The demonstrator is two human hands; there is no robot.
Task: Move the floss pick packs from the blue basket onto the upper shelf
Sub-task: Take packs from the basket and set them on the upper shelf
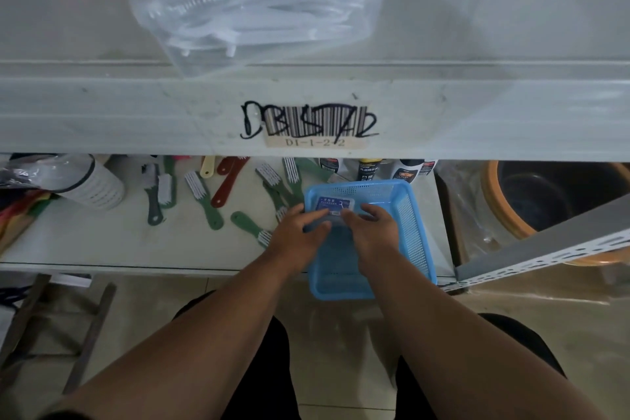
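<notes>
The lower shelf (102,249), across mid-frame, carries scattered brushes (197,187) and the blue basket (414,225); the upper shelf (68,27) holds a clear plastic pack (272,17).

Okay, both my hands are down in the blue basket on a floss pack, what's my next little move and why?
Probably close both hands on the blue-labelled clear floss pick pack and lift it straight up. The left hand and right hand already rest on it inside the blue perforated plastic basket, and it must clear the rim to reach the white upper shelf.
</notes>
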